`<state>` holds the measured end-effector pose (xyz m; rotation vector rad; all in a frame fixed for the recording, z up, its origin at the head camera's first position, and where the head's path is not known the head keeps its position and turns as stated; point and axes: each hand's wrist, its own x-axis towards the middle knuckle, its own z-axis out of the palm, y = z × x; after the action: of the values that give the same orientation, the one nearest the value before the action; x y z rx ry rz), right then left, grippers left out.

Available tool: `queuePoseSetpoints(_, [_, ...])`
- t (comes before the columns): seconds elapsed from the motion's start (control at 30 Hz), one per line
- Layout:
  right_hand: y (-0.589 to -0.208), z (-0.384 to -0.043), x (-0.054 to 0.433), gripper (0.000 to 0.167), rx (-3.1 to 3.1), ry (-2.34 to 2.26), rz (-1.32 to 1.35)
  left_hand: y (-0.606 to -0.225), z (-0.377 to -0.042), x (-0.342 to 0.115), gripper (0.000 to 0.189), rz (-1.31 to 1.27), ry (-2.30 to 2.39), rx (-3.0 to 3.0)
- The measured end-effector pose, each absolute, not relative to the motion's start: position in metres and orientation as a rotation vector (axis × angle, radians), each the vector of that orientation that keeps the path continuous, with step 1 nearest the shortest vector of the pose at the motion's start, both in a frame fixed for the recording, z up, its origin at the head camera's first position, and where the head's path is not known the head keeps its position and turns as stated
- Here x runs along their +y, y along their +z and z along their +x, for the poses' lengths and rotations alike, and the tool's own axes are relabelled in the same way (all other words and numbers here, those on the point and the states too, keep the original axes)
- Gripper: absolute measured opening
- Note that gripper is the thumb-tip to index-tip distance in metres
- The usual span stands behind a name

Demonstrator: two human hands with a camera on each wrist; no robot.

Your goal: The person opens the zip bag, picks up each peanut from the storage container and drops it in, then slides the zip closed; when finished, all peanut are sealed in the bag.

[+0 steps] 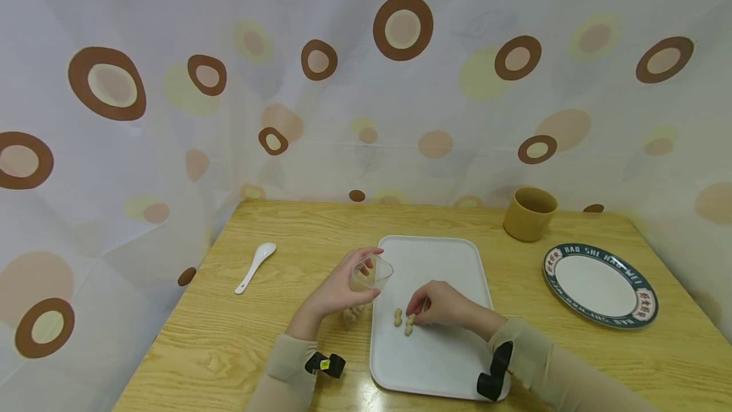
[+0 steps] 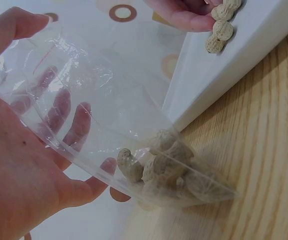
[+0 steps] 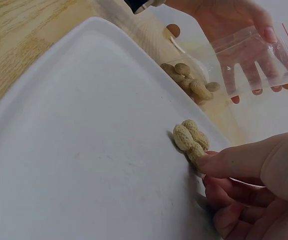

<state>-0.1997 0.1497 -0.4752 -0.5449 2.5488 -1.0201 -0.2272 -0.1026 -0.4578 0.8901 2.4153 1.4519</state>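
My left hand holds a clear zip bag by its mouth, thumb and fingers spread around it, beside the tray's left edge. Several unshelled peanuts lie in the bag's lower end, close to the table. On the white tray, my right hand pinches a peanut between thumb and fingertips, at the tray's surface. Another peanut lies on the tray just left of it. The right hand's other fingers curl under, partly hidden.
A white spoon lies on the wooden table to the left. At the back right stands a mustard-coloured mug. A plate with a dark patterned rim sits right of the tray. Dotted cloth hangs behind the table.
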Motion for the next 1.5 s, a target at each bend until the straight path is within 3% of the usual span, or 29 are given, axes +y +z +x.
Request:
queuePoseSetpoints(0.27, [-0.469,-0.200,0.154,0.007,2.568,-1.009,-0.511,-0.457,-0.226,-0.103,0.069,0.901,1.453,2.411])
queuePoseSetpoints(0.73, [-0.422,-0.217,0.163,0.009,2.674,-1.064,-0.504,-0.456,-0.226,-0.101,0.069,0.896,1.464,2.395])
queuePoseSetpoints(1.5, [-0.380,-0.223,0.124,0.013,2.701,-1.139,-0.554,-0.458,-0.227,-0.102,0.069,0.874,1.462,2.393])
